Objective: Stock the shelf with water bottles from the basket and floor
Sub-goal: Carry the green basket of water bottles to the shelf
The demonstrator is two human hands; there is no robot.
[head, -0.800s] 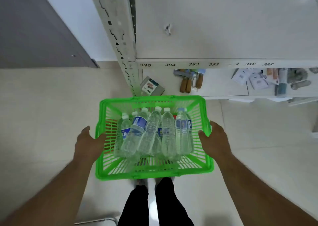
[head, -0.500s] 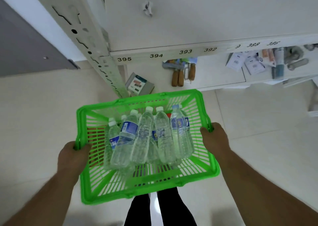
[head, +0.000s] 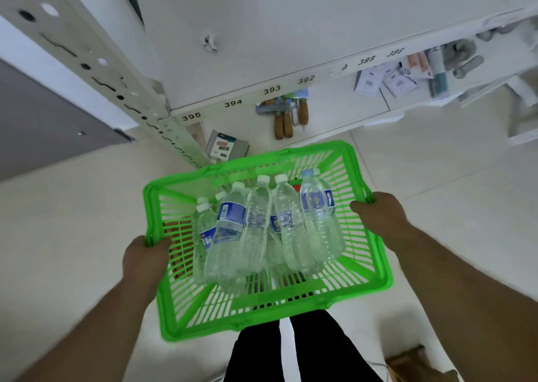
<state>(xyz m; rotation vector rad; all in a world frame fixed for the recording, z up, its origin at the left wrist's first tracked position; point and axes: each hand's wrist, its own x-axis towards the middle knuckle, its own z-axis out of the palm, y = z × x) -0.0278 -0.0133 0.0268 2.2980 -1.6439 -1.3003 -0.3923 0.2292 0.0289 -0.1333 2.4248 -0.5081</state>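
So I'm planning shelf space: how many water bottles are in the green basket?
7 by visible caps, all lying heaped in the green basket, caps toward the shelf; points mark one bottle at left and another at right. More may be hidden beneath.

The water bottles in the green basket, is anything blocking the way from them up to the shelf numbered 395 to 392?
Nothing visible blocks it. The water bottles lie uncovered in the green basket, gripped at its rims by the left hand and right hand. The shelf above the numbers is bare except one small white object further back.
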